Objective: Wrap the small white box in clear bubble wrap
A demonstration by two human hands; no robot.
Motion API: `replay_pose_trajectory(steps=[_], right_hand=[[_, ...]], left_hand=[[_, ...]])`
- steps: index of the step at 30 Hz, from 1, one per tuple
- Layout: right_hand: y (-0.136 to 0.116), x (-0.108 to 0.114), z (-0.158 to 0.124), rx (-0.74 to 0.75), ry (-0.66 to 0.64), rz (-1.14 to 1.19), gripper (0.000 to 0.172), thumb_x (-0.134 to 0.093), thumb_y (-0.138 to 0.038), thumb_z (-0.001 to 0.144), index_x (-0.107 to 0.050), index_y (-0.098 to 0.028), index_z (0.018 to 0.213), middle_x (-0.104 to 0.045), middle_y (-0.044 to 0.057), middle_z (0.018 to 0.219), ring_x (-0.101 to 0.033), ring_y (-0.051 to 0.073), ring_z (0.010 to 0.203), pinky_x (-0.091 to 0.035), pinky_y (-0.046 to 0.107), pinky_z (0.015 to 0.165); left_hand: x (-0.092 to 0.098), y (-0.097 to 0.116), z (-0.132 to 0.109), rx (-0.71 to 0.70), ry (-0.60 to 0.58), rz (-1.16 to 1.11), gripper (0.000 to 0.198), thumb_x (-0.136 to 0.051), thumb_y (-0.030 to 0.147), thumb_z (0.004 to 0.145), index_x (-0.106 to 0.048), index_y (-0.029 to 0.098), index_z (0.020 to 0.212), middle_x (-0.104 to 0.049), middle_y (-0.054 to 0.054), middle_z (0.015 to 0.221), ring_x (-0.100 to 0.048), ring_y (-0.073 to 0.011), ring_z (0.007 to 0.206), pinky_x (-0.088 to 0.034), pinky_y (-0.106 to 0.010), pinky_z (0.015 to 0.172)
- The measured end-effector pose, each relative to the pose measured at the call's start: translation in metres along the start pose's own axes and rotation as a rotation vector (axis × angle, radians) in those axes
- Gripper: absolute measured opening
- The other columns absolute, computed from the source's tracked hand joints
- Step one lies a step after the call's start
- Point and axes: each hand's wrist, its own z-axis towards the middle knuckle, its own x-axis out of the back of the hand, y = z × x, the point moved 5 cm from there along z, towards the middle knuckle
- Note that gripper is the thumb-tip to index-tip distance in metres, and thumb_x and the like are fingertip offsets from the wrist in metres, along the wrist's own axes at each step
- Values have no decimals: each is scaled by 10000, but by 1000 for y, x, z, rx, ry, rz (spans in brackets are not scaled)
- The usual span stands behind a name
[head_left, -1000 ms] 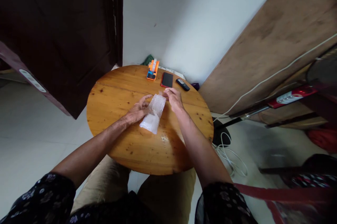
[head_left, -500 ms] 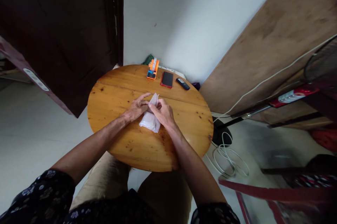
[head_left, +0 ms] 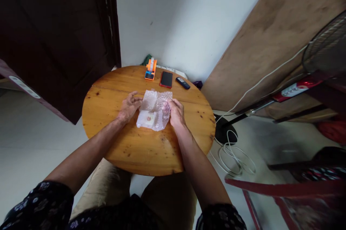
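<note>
A sheet of clear bubble wrap lies spread on the round wooden table. A small pale item with a reddish spot rests on its near left part. My left hand pinches the sheet's left edge. My right hand grips the right edge, fingers curled over it. Both forearms reach in from below.
At the table's far edge stand an orange tape dispenser, a red-cased phone and a small dark phone. A dark door is to the left, a leaning wooden board to the right, white cable on the floor.
The bubble wrap was bunched into a folded bundle between my hands; now it is opened out flat and the small item inside shows. The view shifted slightly right.
</note>
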Motion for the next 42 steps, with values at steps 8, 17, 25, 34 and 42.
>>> replay_pose_trajectory(steps=[8, 17, 25, 34, 42], right_hand=[[1, 3, 6, 40, 31, -4, 330, -699, -520, 693, -572, -216, 707, -559, -48, 626, -475, 99, 520, -372, 232, 477], [0, 11, 10, 74, 89, 16, 317, -698, -506, 704, -587, -209, 706, -543, -58, 590, -459, 99, 517, -350, 228, 481], [11, 33, 30, 103, 193, -140, 229, -631, -419, 716, -625, -193, 755, -611, -38, 642, -542, 131, 595, -453, 254, 584], [6, 35, 30, 122, 173, -771, 428, -572, -349, 816, -629, -175, 1203, -749, 55, 916, -693, 225, 862, -530, 342, 827], [-9, 26, 17, 96, 84, -1087, 479, -523, -251, 867, -548, -253, 1345, -773, 39, 1034, -703, 254, 985, -522, 371, 886]], left_hand=[[-12, 19, -19, -169, -181, 405, 352, -798, 444, 605, -690, 162, 786, -627, -17, 748, -527, -138, 690, -411, -246, 621], [0, 8, -7, -93, -39, 352, 154, -622, 324, 618, -606, 171, 609, -567, 22, 588, -488, -116, 584, -395, -239, 585], [24, 2, 5, -51, 146, 581, 175, -579, 325, 663, -617, 170, 589, -485, 38, 507, -465, -122, 528, -318, -240, 514], [10, 33, -17, -536, 47, 800, 464, -536, 373, 798, -656, 138, 1179, -695, -134, 1212, -608, -289, 1161, -454, -428, 1014], [-13, 26, -30, -521, -257, 1141, 531, -324, 456, 1007, -581, 147, 1354, -717, -162, 1212, -639, -307, 1182, -391, -487, 1068]])
